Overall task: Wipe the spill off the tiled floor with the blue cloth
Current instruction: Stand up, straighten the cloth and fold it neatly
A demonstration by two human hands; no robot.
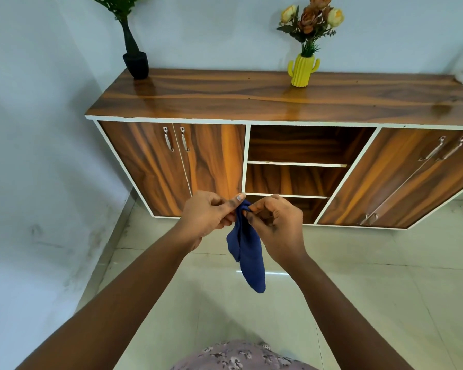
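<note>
Cloth: blue cloth (247, 252) is hanging in the air between my hands, in front of the wooden cabinet (251, 102), well above the tiled floor (358, 289).
Left hand: my left hand (207, 213) is pinching the cloth's top edge, thumb and fingertips curled onto the bunched fabric.
Right hand: my right hand (277, 222) is pinching the same top edge from the other side, fingers curled, just beside the left.
Long axis: the cloth is drooping straight down from the pinch, narrow and folded on itself, its free end pointing at the floor near me.
Which hand is nearer: both are meeting at the top corner; neither is closer to the hanging tail.
Spill: I am not making out any clear wet patch on the tiles; only a bright glare streak is showing behind the cloth.
Step, as I judge it: I am shaking out or opening the cloth; wiping is not yet begun.
Next move calls for: lowering the cloth downward, since the floor lies directly under its free end.
</note>
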